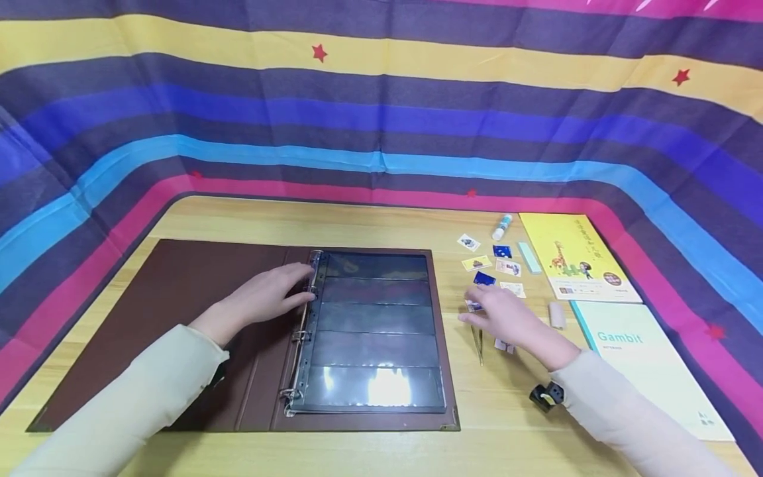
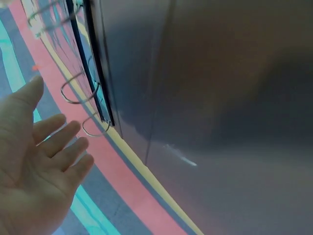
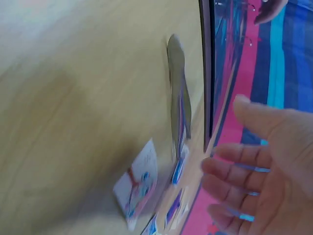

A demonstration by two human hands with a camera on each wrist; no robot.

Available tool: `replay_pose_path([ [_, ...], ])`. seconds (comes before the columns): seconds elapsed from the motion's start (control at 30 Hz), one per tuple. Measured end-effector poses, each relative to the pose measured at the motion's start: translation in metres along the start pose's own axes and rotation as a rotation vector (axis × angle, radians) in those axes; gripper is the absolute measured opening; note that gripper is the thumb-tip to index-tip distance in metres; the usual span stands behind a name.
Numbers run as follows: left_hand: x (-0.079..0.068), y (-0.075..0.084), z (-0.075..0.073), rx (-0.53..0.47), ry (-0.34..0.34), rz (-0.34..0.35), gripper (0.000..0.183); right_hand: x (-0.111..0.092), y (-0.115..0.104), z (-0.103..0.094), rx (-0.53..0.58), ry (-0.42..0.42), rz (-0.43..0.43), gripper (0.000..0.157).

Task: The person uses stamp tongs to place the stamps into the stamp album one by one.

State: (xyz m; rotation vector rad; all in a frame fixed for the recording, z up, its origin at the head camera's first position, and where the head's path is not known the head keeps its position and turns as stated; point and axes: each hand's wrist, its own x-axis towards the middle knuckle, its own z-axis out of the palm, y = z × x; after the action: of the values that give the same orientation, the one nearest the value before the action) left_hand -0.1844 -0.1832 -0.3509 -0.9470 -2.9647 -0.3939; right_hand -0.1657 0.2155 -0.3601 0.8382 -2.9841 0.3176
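A brown ring binder (image 1: 197,298) lies open on the wooden table, its right side bearing a dark page (image 1: 375,318) with clear strip pockets. My left hand (image 1: 268,291) hovers by the upper rings, fingers loosely bent and holding nothing; the left wrist view shows its palm beside the metal rings (image 2: 80,93). To the right of the binder, my right hand (image 1: 507,315) is over several small stamp-like pictures (image 1: 477,264), fingers relaxed, palm bare in the right wrist view. Metal tweezers (image 1: 479,344) lie on the table just below its fingertips. That hand partly hides some pictures.
Behind the pictures lie a glue stick (image 1: 502,227) and a pale green strip (image 1: 528,257). A yellow book (image 1: 578,255), a small greyish block (image 1: 557,315) and a Gambit notebook (image 1: 650,377) are at the right. Striped cloth (image 1: 381,119) hangs around the table.
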Motion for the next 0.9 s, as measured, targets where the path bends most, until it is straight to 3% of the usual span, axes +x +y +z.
replay_pose_path([
  [0.1, 0.014, -0.004, -0.001, 0.01, 0.016, -0.014, 0.055, -0.005, 0.003, -0.003, 0.015, -0.068, 0.118, 0.026],
  [0.23, 0.034, -0.008, 0.003, 0.009, 0.032, -0.038, 0.054, -0.011, 0.001, 0.0, -0.005, -0.172, 0.201, 0.034],
  [0.4, 0.055, -0.013, 0.014, 0.014, 0.006, -0.052, 0.052, -0.014, -0.002, 0.005, -0.034, -0.206, 0.206, 0.037],
  [0.57, 0.067, -0.017, 0.021, 0.008, -0.015, -0.073, 0.048, -0.013, -0.005, 0.007, -0.018, -0.2, 0.158, 0.037],
  [0.9, 0.078, -0.023, 0.034, 0.011, 0.089, -0.015, 0.03, -0.003, 0.004, -0.007, 0.137, -0.21, 0.128, 0.021],
])
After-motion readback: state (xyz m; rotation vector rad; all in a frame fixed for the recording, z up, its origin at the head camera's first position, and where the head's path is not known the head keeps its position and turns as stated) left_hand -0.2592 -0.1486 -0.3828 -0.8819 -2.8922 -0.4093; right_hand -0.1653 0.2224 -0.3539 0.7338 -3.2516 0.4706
